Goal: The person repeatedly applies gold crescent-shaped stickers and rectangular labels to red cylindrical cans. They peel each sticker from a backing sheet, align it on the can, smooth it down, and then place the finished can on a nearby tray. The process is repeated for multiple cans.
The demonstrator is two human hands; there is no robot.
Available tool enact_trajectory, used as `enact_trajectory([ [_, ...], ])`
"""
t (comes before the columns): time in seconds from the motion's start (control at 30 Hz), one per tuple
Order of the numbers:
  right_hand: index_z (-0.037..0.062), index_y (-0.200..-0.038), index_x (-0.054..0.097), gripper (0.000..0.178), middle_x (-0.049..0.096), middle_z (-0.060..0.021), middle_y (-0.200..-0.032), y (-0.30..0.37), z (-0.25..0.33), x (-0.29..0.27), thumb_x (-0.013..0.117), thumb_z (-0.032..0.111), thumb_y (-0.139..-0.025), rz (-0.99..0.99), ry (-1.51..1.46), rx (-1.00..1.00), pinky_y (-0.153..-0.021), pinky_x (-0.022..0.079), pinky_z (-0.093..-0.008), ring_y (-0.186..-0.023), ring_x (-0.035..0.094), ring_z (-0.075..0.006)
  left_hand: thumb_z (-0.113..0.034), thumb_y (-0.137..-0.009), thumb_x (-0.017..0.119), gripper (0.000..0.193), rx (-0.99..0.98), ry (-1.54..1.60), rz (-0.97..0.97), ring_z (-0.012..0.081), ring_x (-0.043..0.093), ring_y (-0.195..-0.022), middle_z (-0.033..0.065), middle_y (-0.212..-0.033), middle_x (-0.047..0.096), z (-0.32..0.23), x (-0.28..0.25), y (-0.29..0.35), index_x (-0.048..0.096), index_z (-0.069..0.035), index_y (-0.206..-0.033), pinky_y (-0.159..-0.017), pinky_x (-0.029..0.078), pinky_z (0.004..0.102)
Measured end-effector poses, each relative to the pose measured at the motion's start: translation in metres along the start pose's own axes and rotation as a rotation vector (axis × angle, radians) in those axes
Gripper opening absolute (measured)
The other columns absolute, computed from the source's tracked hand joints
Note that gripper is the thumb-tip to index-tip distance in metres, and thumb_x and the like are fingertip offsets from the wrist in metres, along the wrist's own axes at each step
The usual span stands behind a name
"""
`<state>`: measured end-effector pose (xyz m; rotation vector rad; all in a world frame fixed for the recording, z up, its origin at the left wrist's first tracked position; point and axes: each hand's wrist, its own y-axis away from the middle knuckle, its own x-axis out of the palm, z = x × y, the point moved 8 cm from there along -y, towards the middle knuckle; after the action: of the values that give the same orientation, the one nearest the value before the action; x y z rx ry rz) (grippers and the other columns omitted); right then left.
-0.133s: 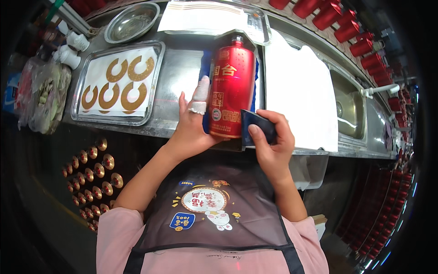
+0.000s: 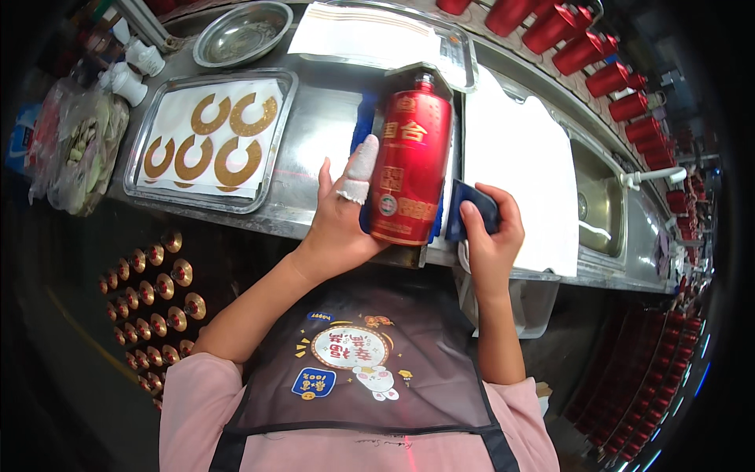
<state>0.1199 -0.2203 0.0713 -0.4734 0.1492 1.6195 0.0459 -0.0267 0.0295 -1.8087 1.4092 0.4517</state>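
Behind the red bottle [image 2: 414, 169], the left hand [image 2: 340, 222] is partly hidden.

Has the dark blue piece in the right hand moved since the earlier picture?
Yes, to the right: the dark blue piece in the right hand is now closer to the fixed sink.

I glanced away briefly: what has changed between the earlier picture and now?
The right hand has moved its flat dark blue pad rightward, clear of the glossy red bottle, whose lower right edge it overlapped. Its grip is unchanged, and the left hand stays against the bottle.
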Motion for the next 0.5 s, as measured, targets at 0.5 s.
enact_trajectory([
  [0.5,0.0013,-0.112,0.072,0.037,0.070,-0.0119,-0.091,0.055,0.067,0.049,0.080,-0.008,-0.077,0.211,0.118,-0.696,-0.071,0.052,-0.0342,-0.079,0.066,-0.0261,-0.029,-0.079,0.083,0.087,0.164,0.014,-0.161,0.0374,0.035,-0.150,0.0180,-0.161,0.040,-0.019,-0.015,0.005,0.043,-0.002,-0.151,-0.121,0.014,0.0635],
])
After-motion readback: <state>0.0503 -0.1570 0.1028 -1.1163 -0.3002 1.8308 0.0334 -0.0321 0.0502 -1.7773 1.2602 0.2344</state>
